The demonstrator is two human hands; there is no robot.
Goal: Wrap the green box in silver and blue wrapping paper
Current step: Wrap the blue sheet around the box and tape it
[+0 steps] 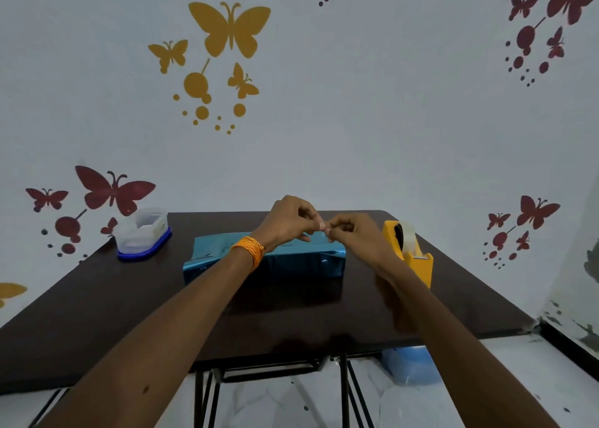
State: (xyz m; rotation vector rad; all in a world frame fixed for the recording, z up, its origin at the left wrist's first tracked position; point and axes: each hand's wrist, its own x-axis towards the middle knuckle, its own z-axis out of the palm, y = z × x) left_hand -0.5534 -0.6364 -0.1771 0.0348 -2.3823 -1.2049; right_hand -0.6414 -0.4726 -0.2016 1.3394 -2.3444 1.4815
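The box (291, 262) lies in the middle of the dark table (97, 314), covered in shiny blue wrapping paper; none of its green shows. A loose paper flap sticks out at its left end. Above the box's top right part, my left hand (288, 220) and my right hand (353, 233) meet fingertip to fingertip. Between them they pinch a small clear piece of tape (324, 228), hard to make out. An orange thread band circles my left wrist.
A yellow tape dispenser (410, 249) with a clear roll stands right of the box, close behind my right wrist. A clear plastic container with a blue lid (142, 233) sits upside down at the table's back left. The wall rises directly behind. A blue object lies on the floor under the right edge.
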